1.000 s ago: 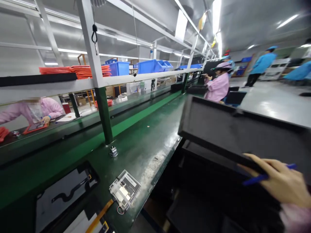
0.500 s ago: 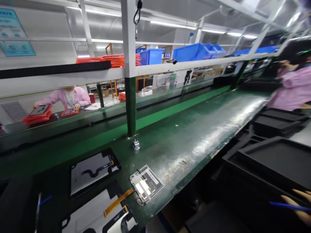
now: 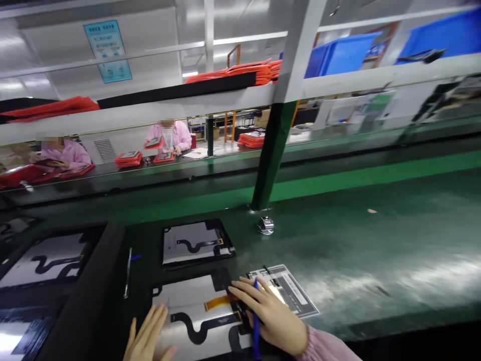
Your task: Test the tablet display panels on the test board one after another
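In the head view a tablet screen assembly lies on the green bench before me, its silver back facing up, with a black flex cable and an orange ribbon cable on it. My left hand rests by its left edge, fingers stretched out, holding nothing. A thin blue stick is held between the fingers of my right hand, which is over the assembly's right edge. Partly under those fingers is a flat module with labels. A second tablet screen assembly lies behind.
A black tray with more screen assemblies stands at the left. Nearby lie tweezers and a small shiny metal piece. A green post rises from the bench. Two people in pink sit at the far bench.
The view has swung left. My right hand has come with the blue stick from the far right to the screen assembly and module. My left hand has come into view.
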### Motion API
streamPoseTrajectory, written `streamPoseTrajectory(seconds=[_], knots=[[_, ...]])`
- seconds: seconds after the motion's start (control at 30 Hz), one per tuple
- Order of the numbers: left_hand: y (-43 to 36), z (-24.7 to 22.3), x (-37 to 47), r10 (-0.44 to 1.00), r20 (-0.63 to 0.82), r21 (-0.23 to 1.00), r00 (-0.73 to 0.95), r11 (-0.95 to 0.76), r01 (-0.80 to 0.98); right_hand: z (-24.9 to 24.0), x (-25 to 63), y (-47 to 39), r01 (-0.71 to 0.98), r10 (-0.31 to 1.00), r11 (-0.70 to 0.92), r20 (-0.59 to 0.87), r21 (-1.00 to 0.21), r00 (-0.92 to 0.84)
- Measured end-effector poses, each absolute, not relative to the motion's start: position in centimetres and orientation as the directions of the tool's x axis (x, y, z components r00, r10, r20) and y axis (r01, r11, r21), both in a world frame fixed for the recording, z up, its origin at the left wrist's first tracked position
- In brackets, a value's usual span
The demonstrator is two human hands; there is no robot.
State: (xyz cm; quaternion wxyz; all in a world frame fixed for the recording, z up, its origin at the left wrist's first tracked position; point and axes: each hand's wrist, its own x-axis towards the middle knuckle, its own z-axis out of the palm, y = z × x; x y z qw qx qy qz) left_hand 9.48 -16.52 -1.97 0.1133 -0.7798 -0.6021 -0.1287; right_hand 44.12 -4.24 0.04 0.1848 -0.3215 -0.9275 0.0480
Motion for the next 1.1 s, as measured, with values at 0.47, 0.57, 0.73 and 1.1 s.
streamPoseTrajectory(seconds=[0.47, 0.57, 0.73, 1.1], knots=[[-13.8, 2.4, 12.0, 0.73, 0.435, 0.02, 0.527, -0.592, 0.805, 1.2, 41.5, -1.2, 0.188, 0.627, 0.596, 0.306, -0.781, -0.716], [-13.3, 2.8, 12.6, 0.672, 0.474, -0.034, 0.569, -0.632, 0.774, 1.4, 41.1, -1.0, 0.139, 0.63, 0.559, 0.31, -0.817, -0.712], [-13.0, 3.0, 12.7, 0.681, 0.459, -0.025, 0.57, -0.632, 0.775, 1.3, 40.4, -1.2, 0.133, 0.696, 0.486, 0.291, -0.864, -0.657], [-12.5, 1.0, 14.7, 0.716, 0.454, -0.067, 0.53, -0.566, 0.822, 0.2, 38.0, -2.4, 0.043, 0.704, 0.395, 0.272, -0.918, -0.656]])
